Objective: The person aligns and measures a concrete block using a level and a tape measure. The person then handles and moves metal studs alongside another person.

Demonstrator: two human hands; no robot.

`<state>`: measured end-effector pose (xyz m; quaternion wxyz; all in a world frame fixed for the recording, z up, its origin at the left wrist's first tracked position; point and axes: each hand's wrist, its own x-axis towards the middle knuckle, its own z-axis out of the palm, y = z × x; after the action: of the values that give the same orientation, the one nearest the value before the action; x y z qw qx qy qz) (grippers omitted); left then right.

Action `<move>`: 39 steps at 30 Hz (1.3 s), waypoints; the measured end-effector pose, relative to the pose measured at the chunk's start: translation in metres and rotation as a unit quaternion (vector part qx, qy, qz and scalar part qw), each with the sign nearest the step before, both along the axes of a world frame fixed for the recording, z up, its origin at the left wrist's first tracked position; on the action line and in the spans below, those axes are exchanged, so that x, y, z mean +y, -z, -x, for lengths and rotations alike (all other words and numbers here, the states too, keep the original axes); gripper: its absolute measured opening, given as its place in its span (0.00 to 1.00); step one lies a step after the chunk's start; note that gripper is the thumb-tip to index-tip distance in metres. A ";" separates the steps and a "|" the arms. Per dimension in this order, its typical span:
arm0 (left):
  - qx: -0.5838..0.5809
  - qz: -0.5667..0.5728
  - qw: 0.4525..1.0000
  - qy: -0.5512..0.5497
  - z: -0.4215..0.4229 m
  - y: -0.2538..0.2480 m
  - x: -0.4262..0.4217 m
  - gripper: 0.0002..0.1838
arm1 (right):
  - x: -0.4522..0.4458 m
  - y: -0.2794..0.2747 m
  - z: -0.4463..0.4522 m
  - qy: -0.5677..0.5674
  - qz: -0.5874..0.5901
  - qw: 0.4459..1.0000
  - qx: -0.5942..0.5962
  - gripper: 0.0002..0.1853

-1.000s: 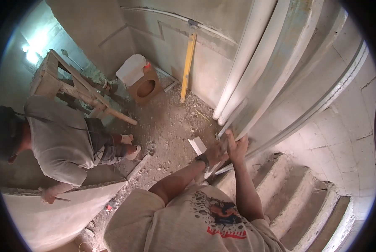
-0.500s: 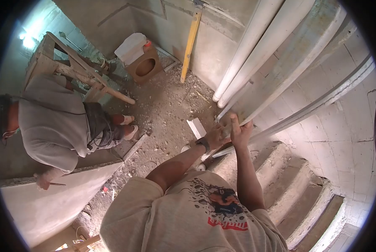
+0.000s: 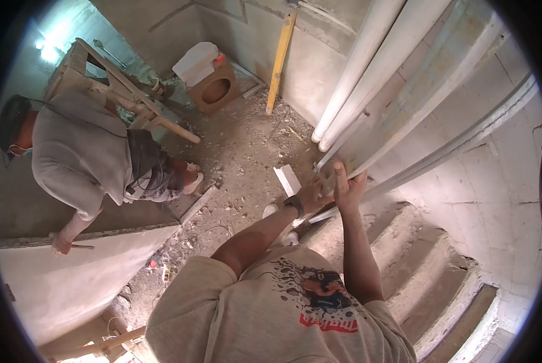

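To your left, a co-worker (image 3: 80,148) bends at a low wall (image 3: 95,266). A cardboard-brown box (image 3: 198,100) stands on the floor, then a yellow level (image 3: 280,63) leans on the wall behind. Your left hand (image 3: 312,196) touches the board's low end; you cannot tell whether its partly hidden fingers close round it. Your right hand (image 3: 348,190) grips that end, thumb against it. White pipes (image 3: 355,72) lean just beside the long, tilted board (image 3: 431,81), which rises rightward above the steps (image 3: 398,260).
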<state>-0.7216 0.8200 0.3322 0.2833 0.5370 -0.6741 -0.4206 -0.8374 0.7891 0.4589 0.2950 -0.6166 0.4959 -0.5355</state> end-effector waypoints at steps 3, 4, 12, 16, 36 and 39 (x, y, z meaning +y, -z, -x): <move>0.000 0.055 0.998 -0.010 0.003 0.004 0.007 0.34 | 0.004 0.004 0.002 -0.003 0.007 1.000 -0.015 0.28; 0.002 0.075 0.997 -0.013 0.004 0.004 0.008 0.34 | 0.006 0.003 0.003 -0.004 0.006 1.000 -0.013 0.29; -0.003 0.048 0.999 -0.020 0.018 0.030 0.021 0.35 | 0.028 -0.006 0.016 -0.005 -0.020 1.000 -0.022 0.33; -0.030 0.034 0.999 -0.010 0.028 0.034 0.028 0.37 | 0.038 -0.009 0.028 -0.008 -0.027 0.999 -0.033 0.32; -0.028 0.053 0.997 0.050 0.069 0.005 0.040 0.38 | 0.060 -0.005 0.076 0.053 0.032 0.998 -0.022 0.22; -0.062 0.152 0.986 0.017 0.071 0.029 0.041 0.32 | 0.059 0.003 0.076 0.053 0.002 0.998 -0.030 0.27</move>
<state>-0.7924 0.8614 0.3036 0.3121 0.5008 -0.7559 -0.2837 -0.9133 0.8477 0.4555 0.2798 -0.5736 0.5174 -0.5700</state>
